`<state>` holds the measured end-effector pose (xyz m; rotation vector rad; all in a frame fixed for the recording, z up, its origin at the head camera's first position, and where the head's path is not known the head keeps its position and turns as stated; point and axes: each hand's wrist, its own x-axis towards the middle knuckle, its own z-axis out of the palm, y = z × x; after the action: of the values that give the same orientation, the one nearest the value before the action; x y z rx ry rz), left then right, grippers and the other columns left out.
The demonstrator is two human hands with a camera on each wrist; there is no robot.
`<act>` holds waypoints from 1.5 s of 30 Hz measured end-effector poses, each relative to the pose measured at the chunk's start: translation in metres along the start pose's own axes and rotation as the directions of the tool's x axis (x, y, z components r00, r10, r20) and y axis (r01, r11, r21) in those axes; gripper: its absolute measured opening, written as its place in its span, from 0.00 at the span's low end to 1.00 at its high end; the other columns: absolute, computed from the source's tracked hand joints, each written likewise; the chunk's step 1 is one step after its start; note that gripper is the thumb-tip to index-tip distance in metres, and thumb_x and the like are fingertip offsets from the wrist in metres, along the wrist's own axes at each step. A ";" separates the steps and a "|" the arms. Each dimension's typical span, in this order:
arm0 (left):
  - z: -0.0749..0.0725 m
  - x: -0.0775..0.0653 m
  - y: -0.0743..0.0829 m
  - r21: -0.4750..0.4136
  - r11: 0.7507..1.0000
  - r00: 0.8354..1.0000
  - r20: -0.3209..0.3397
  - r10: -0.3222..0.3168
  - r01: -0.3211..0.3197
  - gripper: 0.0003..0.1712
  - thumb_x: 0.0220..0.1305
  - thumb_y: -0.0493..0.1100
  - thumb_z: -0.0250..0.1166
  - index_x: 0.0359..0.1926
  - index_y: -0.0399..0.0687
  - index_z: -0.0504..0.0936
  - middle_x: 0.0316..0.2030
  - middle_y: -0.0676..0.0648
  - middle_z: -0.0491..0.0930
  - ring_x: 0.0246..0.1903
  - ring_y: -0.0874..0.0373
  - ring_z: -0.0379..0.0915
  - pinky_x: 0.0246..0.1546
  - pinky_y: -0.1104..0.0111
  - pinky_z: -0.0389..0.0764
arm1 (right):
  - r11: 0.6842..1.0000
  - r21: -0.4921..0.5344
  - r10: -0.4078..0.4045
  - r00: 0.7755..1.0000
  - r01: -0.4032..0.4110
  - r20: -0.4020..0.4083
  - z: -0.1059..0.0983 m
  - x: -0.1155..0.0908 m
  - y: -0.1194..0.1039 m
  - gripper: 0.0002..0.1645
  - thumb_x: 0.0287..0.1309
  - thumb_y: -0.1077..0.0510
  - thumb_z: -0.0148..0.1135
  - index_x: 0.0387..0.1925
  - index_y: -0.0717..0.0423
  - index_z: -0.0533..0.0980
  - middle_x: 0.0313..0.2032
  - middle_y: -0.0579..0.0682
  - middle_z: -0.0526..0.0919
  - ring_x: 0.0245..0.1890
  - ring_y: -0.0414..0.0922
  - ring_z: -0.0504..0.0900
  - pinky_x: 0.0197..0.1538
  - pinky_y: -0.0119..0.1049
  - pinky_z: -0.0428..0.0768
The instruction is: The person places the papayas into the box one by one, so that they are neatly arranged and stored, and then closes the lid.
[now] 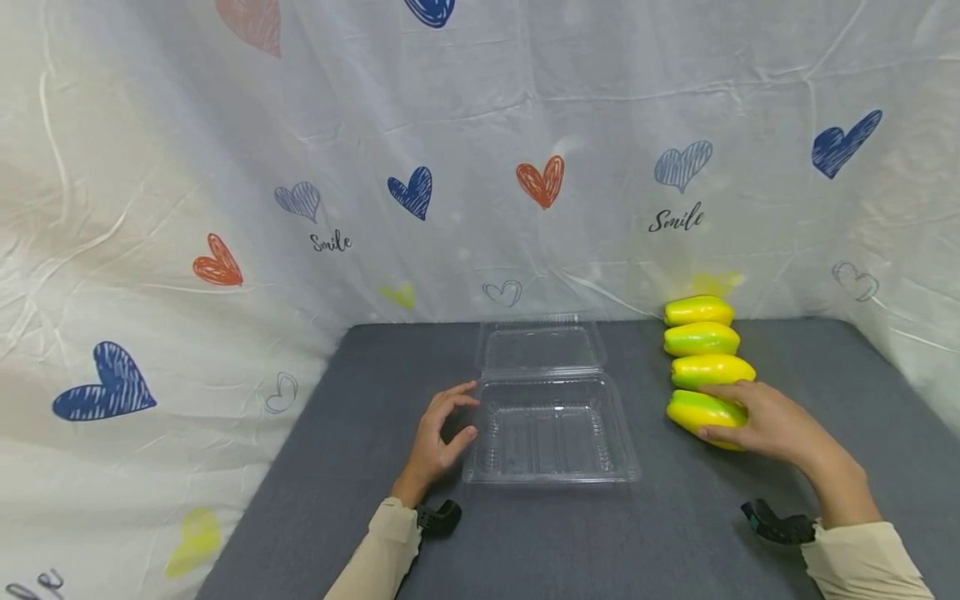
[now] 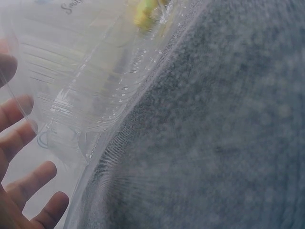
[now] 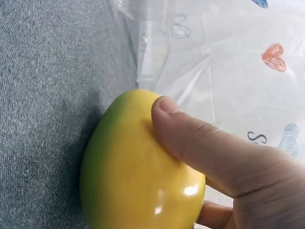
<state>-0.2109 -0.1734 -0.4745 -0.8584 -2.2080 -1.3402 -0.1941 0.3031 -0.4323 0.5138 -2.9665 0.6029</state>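
A glossy, creased white sheet (image 1: pixel 465 100) hangs beyond the far edge of the grey bench (image 1: pixel 330 450) and along its left edge. Sheet print: blue, orange and yellow hearts (image 1: pixel 411 193); dark lettering (image 1: pixel 677 218) reading "Smile".

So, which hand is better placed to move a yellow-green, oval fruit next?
Probably the right hand: it grips the nearest yellow-green fruit, while the left hand is beside the open, clear, rectangular plastic container.

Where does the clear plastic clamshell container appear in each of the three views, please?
Head: the clear plastic clamshell container lies open, lower half, slightly right of centre.
Left wrist: upper left, large.
Right wrist: at the top, near the middle, cut off by the top edge.
Shared landmark: the grey tabletop.
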 end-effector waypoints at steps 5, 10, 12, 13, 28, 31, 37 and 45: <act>-0.001 0.001 0.001 -0.004 1.000 1.000 0.007 0.007 -0.007 0.20 0.52 0.28 0.65 0.49 0.39 0.82 0.61 0.28 0.77 0.59 0.31 0.72 0.62 0.60 0.71 | 1.000 0.015 -0.005 1.000 0.006 -0.017 0.000 0.001 -0.002 0.42 0.52 0.39 0.76 0.61 0.62 0.79 0.55 0.64 0.84 0.48 0.56 0.83 0.45 0.51 0.76; -0.001 0.000 0.001 -0.010 1.000 1.000 0.006 -0.011 0.011 0.20 0.52 0.28 0.65 0.49 0.40 0.82 0.61 0.28 0.77 0.59 0.32 0.72 0.58 0.61 0.72 | 0.999 0.028 -0.025 0.997 0.027 -0.070 -0.001 0.001 -0.005 0.42 0.52 0.41 0.77 0.62 0.59 0.78 0.56 0.63 0.83 0.50 0.57 0.82 0.47 0.53 0.75; -0.001 0.000 0.002 -0.007 1.000 1.000 0.003 -0.006 0.006 0.20 0.52 0.28 0.65 0.49 0.40 0.82 0.61 0.28 0.77 0.58 0.32 0.72 0.58 0.59 0.73 | 0.999 0.037 -0.031 0.995 0.035 -0.096 0.000 0.002 -0.006 0.41 0.52 0.41 0.77 0.63 0.58 0.78 0.57 0.63 0.83 0.51 0.58 0.81 0.48 0.54 0.75; -0.001 0.000 0.002 -0.005 1.000 1.000 0.001 -0.003 0.003 0.21 0.51 0.27 0.65 0.49 0.39 0.82 0.61 0.27 0.77 0.59 0.31 0.72 0.58 0.58 0.73 | 0.999 0.039 -0.032 0.994 0.036 -0.105 0.000 0.002 -0.007 0.42 0.52 0.42 0.77 0.63 0.58 0.78 0.58 0.63 0.83 0.52 0.58 0.81 0.48 0.54 0.75; 0.009 -0.009 -0.040 0.002 1.000 1.000 -0.004 0.017 -0.017 0.21 0.53 0.31 0.67 0.51 0.38 0.82 0.64 0.35 0.77 0.62 0.38 0.72 0.61 0.59 0.72 | 0.997 0.071 -0.025 0.983 0.039 -0.180 -0.001 0.001 -0.012 0.41 0.50 0.44 0.78 0.63 0.56 0.78 0.55 0.61 0.84 0.44 0.50 0.78 0.40 0.43 0.72; 0.008 -0.010 -0.042 0.005 1.000 1.000 -0.005 0.016 -0.016 0.21 0.53 0.32 0.67 0.51 0.39 0.82 0.64 0.37 0.77 0.63 0.40 0.72 0.60 0.59 0.72 | 0.997 0.071 -0.025 0.983 0.038 -0.184 -0.001 0.002 -0.013 0.40 0.51 0.43 0.78 0.63 0.55 0.78 0.55 0.60 0.84 0.44 0.50 0.78 0.40 0.42 0.72; 0.009 -0.011 -0.044 0.002 1.000 1.000 -0.012 0.020 -0.020 0.22 0.51 0.30 0.67 0.50 0.36 0.82 0.63 0.33 0.77 0.61 0.35 0.72 0.58 0.57 0.73 | 0.996 0.074 -0.034 0.980 0.050 -0.198 0.000 0.002 -0.017 0.40 0.51 0.44 0.78 0.63 0.55 0.78 0.54 0.59 0.85 0.43 0.48 0.76 0.39 0.39 0.70; 0.007 -0.011 -0.044 0.037 0.999 1.000 0.014 -0.012 0.011 0.20 0.57 0.39 0.66 0.53 0.41 0.82 0.66 0.42 0.77 0.65 0.45 0.72 0.58 0.56 0.73 | 0.994 0.094 -0.028 0.975 0.050 -0.219 0.000 0.004 -0.027 0.41 0.52 0.44 0.77 0.65 0.55 0.76 0.56 0.61 0.84 0.46 0.51 0.77 0.41 0.44 0.71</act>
<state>-0.2332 -0.1856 -0.5125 -0.8450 -2.2447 -1.2979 -0.1889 0.2788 -0.4217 0.4780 -2.7255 0.7527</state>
